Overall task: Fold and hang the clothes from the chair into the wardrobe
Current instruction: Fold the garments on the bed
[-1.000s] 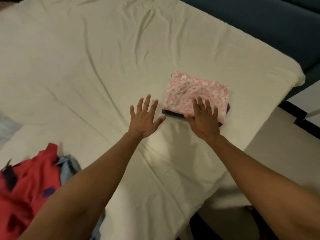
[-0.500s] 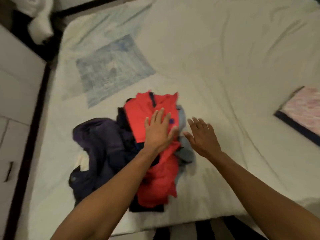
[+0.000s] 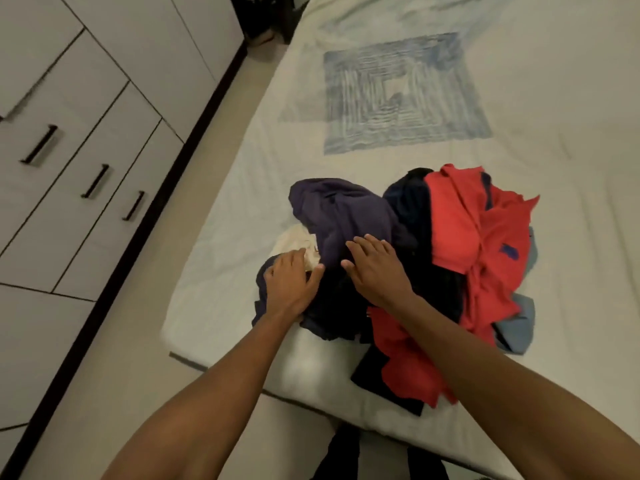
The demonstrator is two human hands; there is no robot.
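Note:
A heap of unfolded clothes lies on the bed (image 3: 242,188) near its front edge. A dark purple garment (image 3: 343,213) is at the heap's left, a red garment (image 3: 474,230) at its right, a cream piece (image 3: 294,239) peeks out at the far left and a light blue piece (image 3: 516,327) at the lower right. My left hand (image 3: 291,282) lies on the dark cloth beside the cream piece, fingers fairly straight. My right hand (image 3: 375,266) rests flat on the purple garment with fingers extended. Neither hand grips anything.
A white wardrobe (image 3: 69,140) with drawers and black handles stands at the left, across a narrow strip of floor (image 3: 114,341). A faded blue square print (image 3: 398,95) marks the sheet beyond the heap.
My view has swung left from the folded pink garment to the heap. Both hands moved from the red garment onto the purple one at the heap's left.

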